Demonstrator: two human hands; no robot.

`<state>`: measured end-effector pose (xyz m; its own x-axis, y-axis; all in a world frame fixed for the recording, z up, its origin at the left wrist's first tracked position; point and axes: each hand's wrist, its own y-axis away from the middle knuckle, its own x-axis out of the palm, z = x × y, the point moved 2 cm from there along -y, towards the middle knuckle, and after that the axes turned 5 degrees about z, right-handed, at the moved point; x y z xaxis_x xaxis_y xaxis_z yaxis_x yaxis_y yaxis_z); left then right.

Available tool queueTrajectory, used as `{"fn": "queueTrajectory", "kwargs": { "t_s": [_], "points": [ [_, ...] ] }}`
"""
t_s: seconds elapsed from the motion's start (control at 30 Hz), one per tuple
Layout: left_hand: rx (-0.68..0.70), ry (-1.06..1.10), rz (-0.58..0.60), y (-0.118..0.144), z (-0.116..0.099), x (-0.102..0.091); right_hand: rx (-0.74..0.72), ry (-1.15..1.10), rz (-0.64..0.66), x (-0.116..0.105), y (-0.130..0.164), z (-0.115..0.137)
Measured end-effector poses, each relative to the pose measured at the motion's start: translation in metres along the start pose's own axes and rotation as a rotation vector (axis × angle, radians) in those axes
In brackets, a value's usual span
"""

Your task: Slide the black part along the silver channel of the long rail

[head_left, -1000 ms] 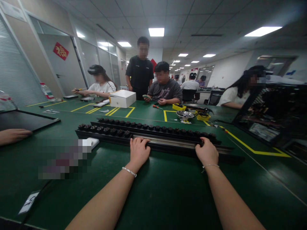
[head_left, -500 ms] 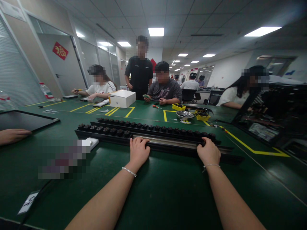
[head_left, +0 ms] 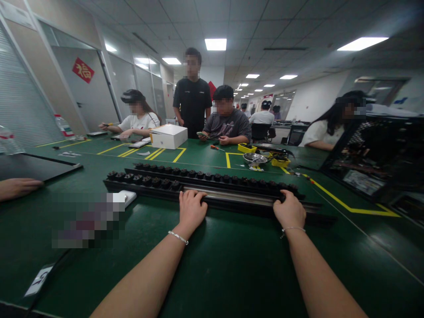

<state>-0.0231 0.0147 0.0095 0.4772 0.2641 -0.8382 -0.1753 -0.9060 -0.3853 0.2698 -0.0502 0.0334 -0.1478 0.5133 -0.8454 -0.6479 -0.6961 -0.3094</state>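
A long black power strip rail [head_left: 228,204] lies across the table in front of me. A row of black sockets [head_left: 146,180] fills its left part, and a bare metallic channel shows farther right. Just past the last of these sockets, my left hand [head_left: 192,206] is closed over the rail's near edge. My right hand [head_left: 290,211] is closed at the right part of the channel. Its thumb and fingers pinch at a small dark piece, mostly hidden by the hand. Behind lies a second black rail [head_left: 218,178], with sockets along most of its length.
Left of the rails lies a blurred-out device with a white end [head_left: 130,194]. Another person's hand [head_left: 21,189] rests by a black panel. A metal bowl [head_left: 255,159], yellow trays [head_left: 247,148] and a white box [head_left: 168,136] stand farther back. An open black case [head_left: 371,168] is at right.
My right hand has shifted very slightly to the right along the rail. My left hand and both rails stay put. The standing person's head has moved a little left.
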Motion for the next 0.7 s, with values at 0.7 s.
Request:
{"fn": "queueTrajectory", "kwargs": {
  "t_s": [0.7],
  "points": [
    [0.002, 0.004, -0.001, 0.0, 0.0, 0.0, 0.061, 0.002, -0.003, -0.003, -0.004, -0.011]
  ]
}}
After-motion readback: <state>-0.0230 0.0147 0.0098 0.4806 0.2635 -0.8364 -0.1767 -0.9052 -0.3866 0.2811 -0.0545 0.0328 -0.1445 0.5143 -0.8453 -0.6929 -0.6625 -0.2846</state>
